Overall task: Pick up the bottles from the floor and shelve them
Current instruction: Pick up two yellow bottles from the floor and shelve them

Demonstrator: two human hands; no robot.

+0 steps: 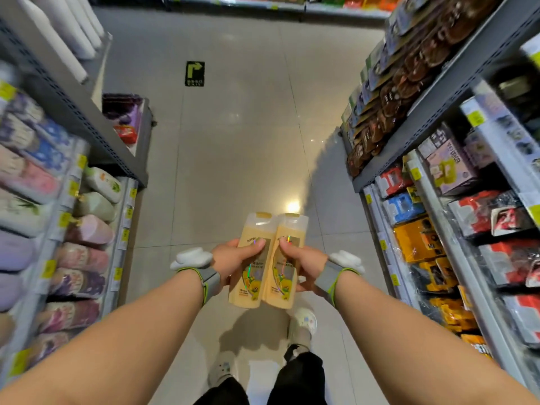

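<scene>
Two yellow bottles with clear caps are held side by side above the aisle floor, caps pointing away from me. My left hand [233,263] grips the left bottle [251,276] around its middle, thumb across the label. My right hand [301,266] grips the right bottle [285,285] the same way. The two bottles touch along their sides. The left shelving [121,229] holds rows of pastel bottles and pouches.
A grey tiled aisle floor [233,156] runs ahead between two shelf units. The right shelving [455,252] holds boxed goods. A green arrow sticker [195,73] lies on the floor far ahead. My feet in light shoes [304,320] stand below the bottles.
</scene>
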